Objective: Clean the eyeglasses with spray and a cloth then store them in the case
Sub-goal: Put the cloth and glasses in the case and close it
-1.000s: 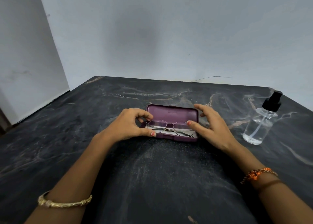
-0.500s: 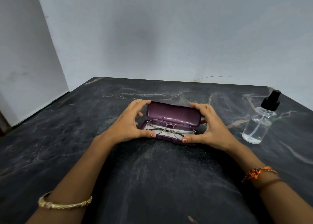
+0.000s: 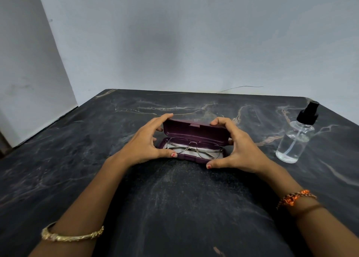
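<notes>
Eyeglasses are lying folded in the tray of the case, on a pale lining that may be the cloth; this cannot be confirmed. The case is resting at mid-table, and its lid is being lowered: a second ago it was standing nearly upright, and it is now being tilted forward over the lenses. The left hand is being curled round the left end of the case, fingers on the lid's far edge and thumb against the near rim. The right hand is being held likewise round the right end; a second ago it was lying flatter over the tray. Storage is therefore judged to be nearly complete, with only the closing of the lid remaining. Pressure is best applied evenly at both ends so that the frame is not being pinched. The spray bottle is standing upright at the right, well apart from the case.
</notes>
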A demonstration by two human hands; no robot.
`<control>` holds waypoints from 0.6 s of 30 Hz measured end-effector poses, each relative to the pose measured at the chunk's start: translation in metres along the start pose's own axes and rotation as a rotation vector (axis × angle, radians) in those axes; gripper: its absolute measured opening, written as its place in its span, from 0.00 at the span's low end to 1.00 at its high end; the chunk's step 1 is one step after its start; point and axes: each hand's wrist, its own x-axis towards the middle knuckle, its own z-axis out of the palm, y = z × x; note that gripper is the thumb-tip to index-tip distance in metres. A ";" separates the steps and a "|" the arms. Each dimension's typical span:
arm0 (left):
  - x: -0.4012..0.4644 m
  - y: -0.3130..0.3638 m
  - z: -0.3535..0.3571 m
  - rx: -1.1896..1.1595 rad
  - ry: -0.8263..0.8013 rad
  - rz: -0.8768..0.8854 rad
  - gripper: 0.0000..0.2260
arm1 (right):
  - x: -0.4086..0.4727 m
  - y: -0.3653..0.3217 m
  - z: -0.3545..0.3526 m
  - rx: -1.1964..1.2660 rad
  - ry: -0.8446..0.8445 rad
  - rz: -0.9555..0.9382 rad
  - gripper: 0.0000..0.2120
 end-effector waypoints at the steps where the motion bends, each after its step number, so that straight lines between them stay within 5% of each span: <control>1: 0.000 0.000 0.000 -0.003 0.002 0.001 0.43 | 0.000 0.000 0.000 -0.019 0.000 -0.006 0.38; 9: 0.000 -0.004 0.000 -0.014 0.036 0.049 0.38 | 0.001 -0.008 0.006 -0.291 -0.043 -0.110 0.22; 18: 0.000 0.002 0.005 0.061 0.013 0.118 0.27 | 0.000 -0.005 0.009 -0.426 -0.046 -0.093 0.24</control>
